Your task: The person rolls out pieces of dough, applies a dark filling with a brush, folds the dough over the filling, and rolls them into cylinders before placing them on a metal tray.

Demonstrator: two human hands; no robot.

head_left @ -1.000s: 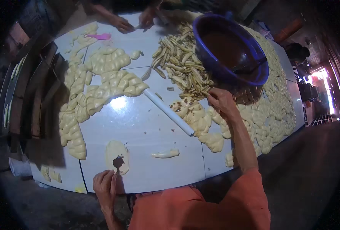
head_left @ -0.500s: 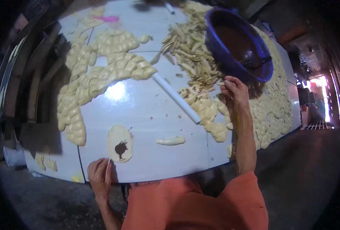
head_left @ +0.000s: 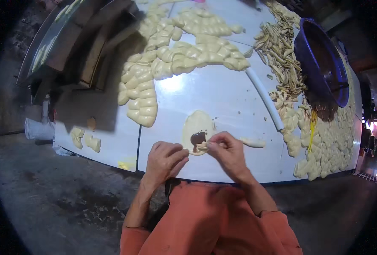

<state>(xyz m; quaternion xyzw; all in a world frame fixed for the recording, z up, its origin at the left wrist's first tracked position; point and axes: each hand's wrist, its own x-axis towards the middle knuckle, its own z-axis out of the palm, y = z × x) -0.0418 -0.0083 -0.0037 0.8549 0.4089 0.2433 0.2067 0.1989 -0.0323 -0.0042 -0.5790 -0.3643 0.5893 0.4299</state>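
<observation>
A flat oval of pale dough [head_left: 192,121] lies on the white table, with a glossy dark brown patch of filling [head_left: 198,138] on its lower half. At its near end, my right hand [head_left: 229,155] pinches a small pale strip [head_left: 202,147] against the dough, below the filling. My left hand [head_left: 165,160] is beside the dough's near left edge, fingers loosely bent and apart, holding nothing I can see. Right of the right hand lies a rolled piece of dough [head_left: 254,143].
Rows of dough pieces [head_left: 192,57] curve across the table's left and back. A white rod [head_left: 265,100] lies right of centre. Beyond it are a pile of pale strips [head_left: 282,55], a blue-purple tub [head_left: 339,95] of brown filling and many flattened dough pieces [head_left: 330,146]. Wooden shelving [head_left: 84,63] stands left.
My right hand has come from the strip pile near the tub down to the dough oval, bringing a strip. My left hand has shifted nearer the dough. The view has swung left.
</observation>
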